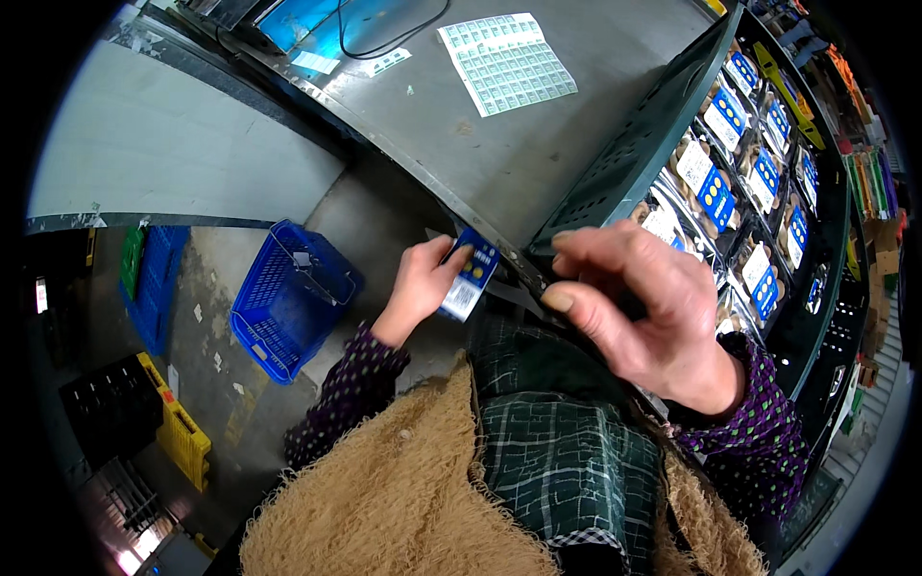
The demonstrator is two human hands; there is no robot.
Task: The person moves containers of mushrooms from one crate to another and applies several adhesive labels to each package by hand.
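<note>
My left hand [423, 278] grips a blue-and-white card or label [464, 289] beside the front edge of the metal worktop [451, 163]. My right hand [645, 317] is just right of it, fingers bent, thumb apart from the index finger, with nothing visible between them. It is in front of a dark green crate [615, 168] holding several clear bags of brownish contents, each with a blue-and-white label [715, 197]. A sheet of small printed stickers [507, 64] lies on the worktop.
A blue basket [279, 326] sits on the floor at left, with blue [158, 288], yellow [178, 432] and black crates [101, 403] beyond. A white panel [182, 144] borders the worktop. A black cable [394, 48] lies on top. Someone's legs [802, 38] show at far upper right.
</note>
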